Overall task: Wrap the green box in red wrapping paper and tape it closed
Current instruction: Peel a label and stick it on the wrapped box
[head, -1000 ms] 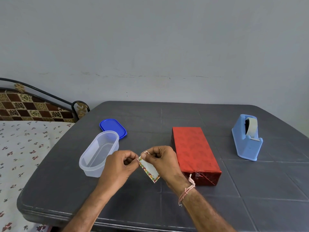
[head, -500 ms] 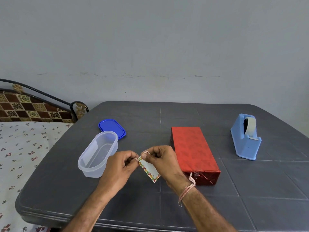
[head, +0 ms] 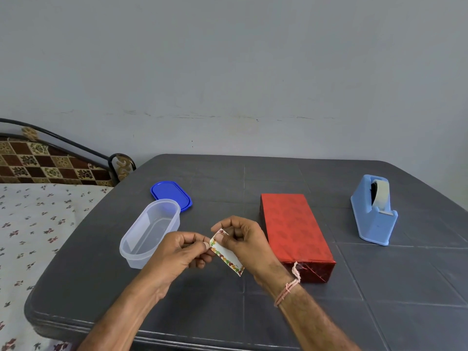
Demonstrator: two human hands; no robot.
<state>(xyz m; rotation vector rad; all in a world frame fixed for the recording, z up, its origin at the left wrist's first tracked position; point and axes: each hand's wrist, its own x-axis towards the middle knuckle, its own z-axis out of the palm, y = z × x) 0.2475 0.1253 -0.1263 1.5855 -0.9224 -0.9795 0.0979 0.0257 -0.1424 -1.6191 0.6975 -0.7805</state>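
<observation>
Both forearms reach forward; the left hand [head: 177,252] and right hand [head: 244,239] meet at centre, fingers curled, each pinching the same small label [head: 228,255].

Covered, cropped or too small to read
Cannot see the box under the red wrapping paper [head: 293,229], near left corner masked by the right wrist; cannot read the small card [head: 229,257] pinched between left hand [head: 177,252] and right hand [head: 245,241], far end under fingertips [head: 228,240]; cannot make out tape on the wrap; near rim of the blue lid [head: 169,192] behind the clear tub [head: 149,231]; forearms cropped at the near edge, table [head: 379,287] at the right, bed [head: 38,224] at the left
</observation>
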